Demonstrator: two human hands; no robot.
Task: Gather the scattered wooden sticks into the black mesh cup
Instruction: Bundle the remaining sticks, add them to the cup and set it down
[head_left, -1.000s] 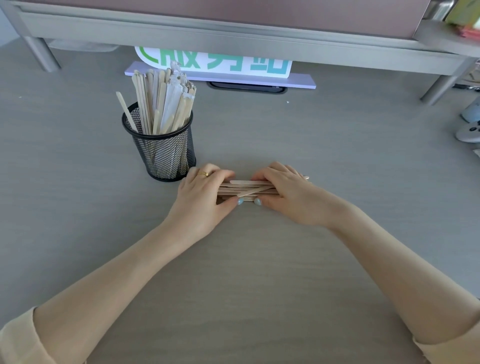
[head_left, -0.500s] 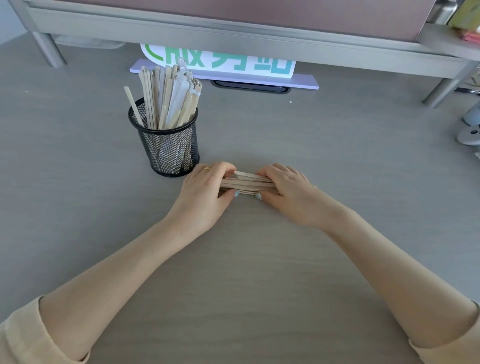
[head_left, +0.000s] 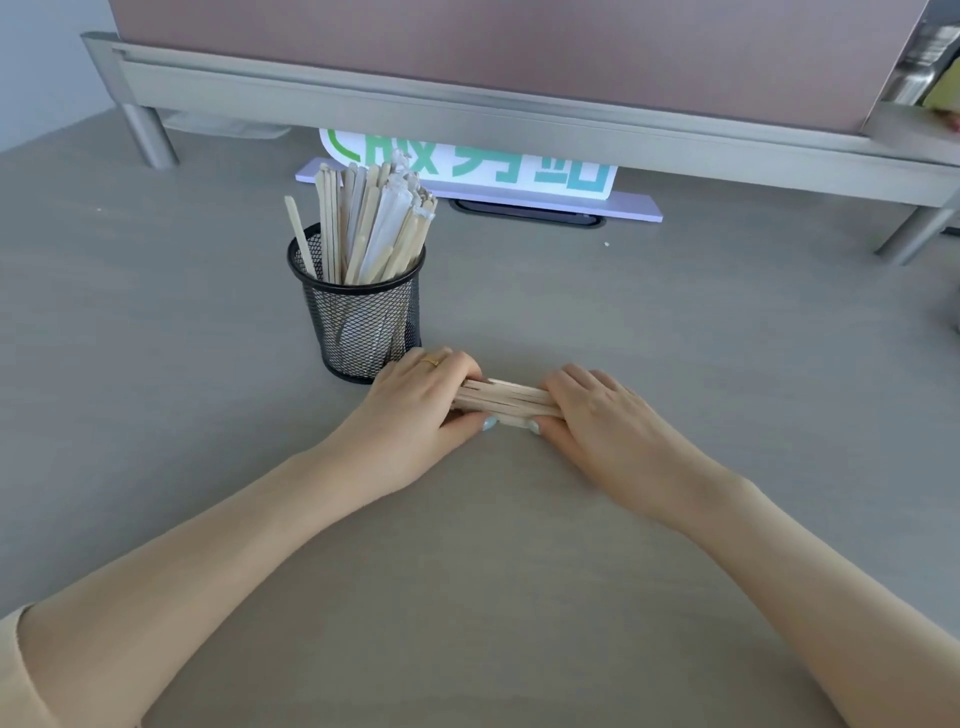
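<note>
Left hand: the left hand is curled over the left end of the bundle of wooden sticks, fingers on top and thumb underneath at the near side, pinching it; a ring shows on one finger.
Right hand: the right hand closes round the right end in the same way, fingers draped over, thumb tucked at the near edge.
Bundle: it lies flat on the worktop, crosswise between the two hands, only its middle showing; the sticks look roughly parallel, with a few slightly fanned at the top.
Step in hand: most likely squaring the loose sticks into one tight pack before lifting.
How to do it well: squeeze the ends evenly so no stick slides out; tap or nudge the ends flush; pass the pack into one hand near its middle, then tip it upright before bringing it over the cup.
Black mesh cup: the black mesh cup stands upright just behind the left hand, very near its knuckles, already crowded with upright sticks, some paper-wrapped.
Risk: the cup looks nearly full, so the pack probably needs feeding into a gap at an angle; a knock from the left hand could tip it.
Beyond: a sign with green lettering stands under a metal shelf at the back.
</note>
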